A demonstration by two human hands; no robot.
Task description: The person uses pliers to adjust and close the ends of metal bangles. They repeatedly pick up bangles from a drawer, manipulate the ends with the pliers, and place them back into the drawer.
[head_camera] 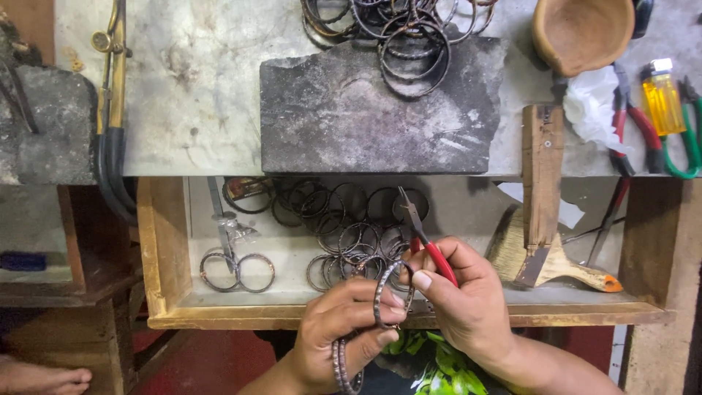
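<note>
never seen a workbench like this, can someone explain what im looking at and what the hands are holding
This is one picture from a camera worn on the person's head, looking down at a workbench. The left hand holds a twisted metal bangle, with more bangles on that wrist. The right hand grips red-handled pliers. Beneath them an open wooden drawer holds loose bangles. Above lies a dark stone slab, with another bangle pile, a clay bowl and a yellow lighter.
</note>
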